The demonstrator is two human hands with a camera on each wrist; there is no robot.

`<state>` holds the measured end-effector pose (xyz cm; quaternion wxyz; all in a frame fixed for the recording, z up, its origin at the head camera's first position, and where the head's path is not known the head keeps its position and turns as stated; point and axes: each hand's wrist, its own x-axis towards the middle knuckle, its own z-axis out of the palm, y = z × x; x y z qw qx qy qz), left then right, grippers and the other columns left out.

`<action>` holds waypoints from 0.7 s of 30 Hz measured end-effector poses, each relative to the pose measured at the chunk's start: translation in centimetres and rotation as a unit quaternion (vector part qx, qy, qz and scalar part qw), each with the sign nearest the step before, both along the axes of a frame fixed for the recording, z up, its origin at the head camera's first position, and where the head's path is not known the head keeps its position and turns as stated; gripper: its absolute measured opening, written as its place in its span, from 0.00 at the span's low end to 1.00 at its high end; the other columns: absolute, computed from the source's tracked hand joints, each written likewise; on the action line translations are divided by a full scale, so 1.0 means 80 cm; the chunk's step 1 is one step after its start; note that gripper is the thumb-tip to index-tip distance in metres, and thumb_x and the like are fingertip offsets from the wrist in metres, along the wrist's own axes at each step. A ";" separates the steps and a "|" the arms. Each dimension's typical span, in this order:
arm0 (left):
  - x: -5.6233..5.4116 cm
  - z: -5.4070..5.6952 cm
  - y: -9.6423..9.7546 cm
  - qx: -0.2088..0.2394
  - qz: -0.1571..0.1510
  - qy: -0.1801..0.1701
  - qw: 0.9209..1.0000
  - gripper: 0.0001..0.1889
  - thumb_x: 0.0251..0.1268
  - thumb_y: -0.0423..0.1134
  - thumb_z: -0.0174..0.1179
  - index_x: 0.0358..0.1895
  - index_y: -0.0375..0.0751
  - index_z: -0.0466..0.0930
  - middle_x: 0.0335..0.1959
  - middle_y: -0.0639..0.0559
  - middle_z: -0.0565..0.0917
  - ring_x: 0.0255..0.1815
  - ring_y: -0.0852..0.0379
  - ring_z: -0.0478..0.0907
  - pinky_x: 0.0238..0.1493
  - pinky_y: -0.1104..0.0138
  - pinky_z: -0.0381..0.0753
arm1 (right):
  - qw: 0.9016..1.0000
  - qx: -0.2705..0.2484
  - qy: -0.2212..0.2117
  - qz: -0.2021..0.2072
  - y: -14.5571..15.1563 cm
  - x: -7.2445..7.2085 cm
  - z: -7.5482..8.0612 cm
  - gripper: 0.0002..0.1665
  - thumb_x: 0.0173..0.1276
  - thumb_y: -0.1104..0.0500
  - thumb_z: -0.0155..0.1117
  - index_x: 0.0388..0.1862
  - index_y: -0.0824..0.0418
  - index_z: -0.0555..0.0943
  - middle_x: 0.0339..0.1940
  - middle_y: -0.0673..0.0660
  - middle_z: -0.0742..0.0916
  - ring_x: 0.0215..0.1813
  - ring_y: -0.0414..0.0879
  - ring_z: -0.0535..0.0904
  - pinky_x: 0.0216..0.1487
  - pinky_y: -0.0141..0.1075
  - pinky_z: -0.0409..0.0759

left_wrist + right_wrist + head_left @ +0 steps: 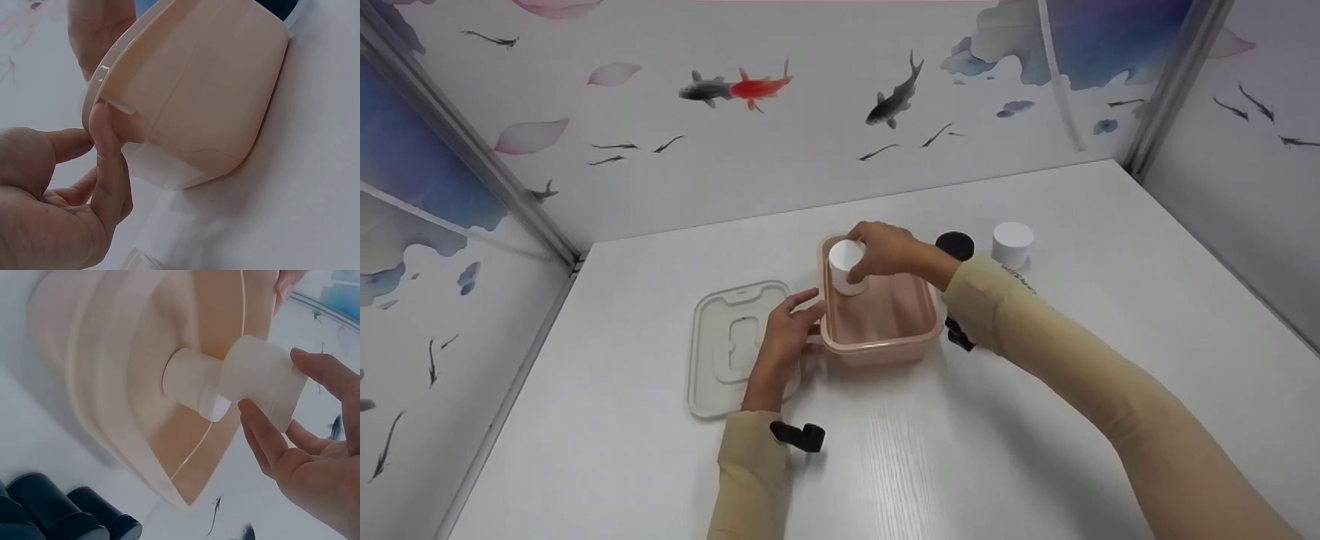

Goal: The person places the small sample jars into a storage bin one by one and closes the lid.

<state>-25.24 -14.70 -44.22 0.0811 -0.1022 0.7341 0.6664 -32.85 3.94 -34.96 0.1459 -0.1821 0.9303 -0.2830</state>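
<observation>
My left forearm [750, 472] rises from in front of the pink box [881, 347], toward its left side. There my left hand [791, 330] pinches the box's edge between thumb and a finger, the other fingers bent. My right forearm [1072, 352] slants in from the near right of the box, reaching across its right edge. My right hand [889, 251] is over the box's far left corner, thumb and fingers spread around what it grips.
</observation>
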 end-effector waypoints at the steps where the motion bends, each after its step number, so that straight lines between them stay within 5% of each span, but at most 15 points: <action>1: 0.000 0.000 0.000 0.002 -0.001 0.000 1.000 0.24 0.74 0.47 0.57 0.70 0.48 0.70 0.57 0.39 0.84 0.49 0.47 0.86 0.32 0.67 0.86 | 1.000 0.009 0.002 0.000 -0.001 0.000 -0.001 0.42 0.58 0.53 0.76 0.70 0.61 0.71 0.70 0.62 0.78 0.68 0.58 0.75 0.70 0.52 0.72; 8: -0.002 -0.001 -0.001 -0.002 0.005 -0.009 1.000 0.25 0.73 0.47 0.59 0.70 0.49 0.70 0.57 0.39 0.84 0.51 0.45 0.86 0.32 0.68 0.86 | 0.999 0.047 0.017 0.014 -0.005 0.003 -0.003 0.44 0.57 0.48 0.77 0.70 0.59 0.71 0.68 0.59 0.79 0.66 0.55 0.76 0.70 0.53 0.68; 16: -0.002 -0.002 -0.001 -0.008 0.008 -0.005 1.000 0.25 0.73 0.47 0.59 0.70 0.49 0.70 0.55 0.41 0.85 0.51 0.46 0.86 0.33 0.66 0.87 | 0.999 0.034 0.005 0.040 -0.008 0.003 -0.012 0.40 0.54 0.55 0.80 0.66 0.64 0.76 0.62 0.59 0.84 0.49 0.48 0.81 0.54 0.43 0.82; 21: -0.002 -0.003 0.000 -0.003 0.007 -0.002 1.000 0.26 0.73 0.48 0.60 0.70 0.48 0.70 0.57 0.40 0.84 0.51 0.46 0.86 0.32 0.67 0.86 | 0.998 0.050 -0.008 0.026 -0.013 0.004 -0.022 0.42 0.54 0.57 0.80 0.67 0.64 0.75 0.61 0.59 0.84 0.47 0.47 0.79 0.57 0.44 0.82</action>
